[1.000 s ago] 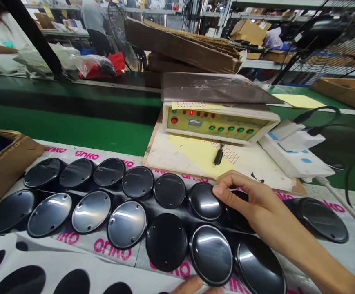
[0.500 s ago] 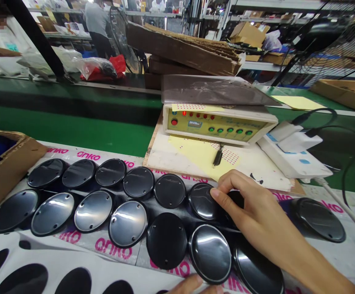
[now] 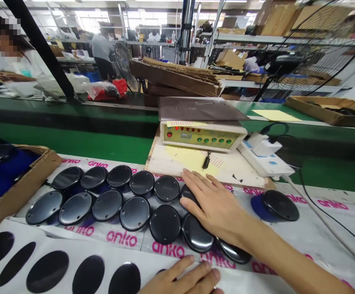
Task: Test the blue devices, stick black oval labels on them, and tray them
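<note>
Two rows of round, glossy black caps [image 3: 135,213] stand on the work surface, many with small holes near the rim. My right hand [image 3: 218,210] reaches over the right end of the rows, fingers stretched out and thumb apart. It lies over a back-row cap [image 3: 190,193] and partly hides others. At the bottom, my left hand [image 3: 185,279] rests with spread fingers at the edge of a white sheet [image 3: 73,250] bearing black oval pieces [image 3: 88,274]. A single cap with a blue side [image 3: 280,205] stands apart on the right.
Behind the rows, a control box [image 3: 203,136] with lit buttons sits on a white board [image 3: 177,165]. Right of it lie a white power strip [image 3: 266,161] and its cable. A cardboard box [image 3: 39,169] with blue-wrapped items stands left. Beyond the green belt [image 3: 103,143], a person [image 3: 27,61] sits.
My right hand has gone from bent fingers at a back-row cap's edge to lying flat over the caps. More of my left hand shows. The view has tilted up.
</note>
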A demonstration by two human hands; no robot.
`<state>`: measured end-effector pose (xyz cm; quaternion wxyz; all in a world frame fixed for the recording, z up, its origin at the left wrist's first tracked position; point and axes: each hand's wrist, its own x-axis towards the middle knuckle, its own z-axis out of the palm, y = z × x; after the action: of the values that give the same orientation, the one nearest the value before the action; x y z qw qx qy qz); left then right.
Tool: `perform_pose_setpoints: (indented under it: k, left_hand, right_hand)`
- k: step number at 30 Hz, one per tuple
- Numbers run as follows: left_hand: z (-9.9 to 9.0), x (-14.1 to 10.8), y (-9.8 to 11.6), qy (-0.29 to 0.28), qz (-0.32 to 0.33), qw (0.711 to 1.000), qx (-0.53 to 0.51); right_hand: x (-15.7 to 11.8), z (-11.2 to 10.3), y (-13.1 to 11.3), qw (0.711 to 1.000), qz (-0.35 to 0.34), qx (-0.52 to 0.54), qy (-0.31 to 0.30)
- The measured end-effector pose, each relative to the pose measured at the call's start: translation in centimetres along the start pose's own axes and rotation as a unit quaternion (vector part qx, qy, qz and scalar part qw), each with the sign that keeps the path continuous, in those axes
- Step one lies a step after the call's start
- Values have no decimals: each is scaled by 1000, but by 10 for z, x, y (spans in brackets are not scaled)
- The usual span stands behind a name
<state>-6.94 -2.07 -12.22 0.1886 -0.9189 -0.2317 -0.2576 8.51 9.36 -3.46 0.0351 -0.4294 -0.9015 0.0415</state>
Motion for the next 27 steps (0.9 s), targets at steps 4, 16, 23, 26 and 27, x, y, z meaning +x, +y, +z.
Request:
perform_pose_setpoints:
  k: [4, 16, 23, 26, 27]
  left_hand:
    - [-19, 3, -9, -90, 71, 993, -8]
    - [-50, 9, -13, -264, 30, 948, -177]
    - [-54, 11, -11, -293, 14, 936, -192]
    - [-55, 13, -11, -298, 13, 935, -190]
    - [-56, 14, -11, -304, 13, 934, -187]
  right_hand:
    - [-18, -20, -5, 996, 4, 64, 60]
    - [-111, -16, 84, 982, 129, -67, 121]
    - [-106, -24, 55, 991, 80, -41, 100]
    - [-103, -21, 43, 992, 71, -29, 103]
    - [-102, -20, 41, 992, 72, -26, 105]
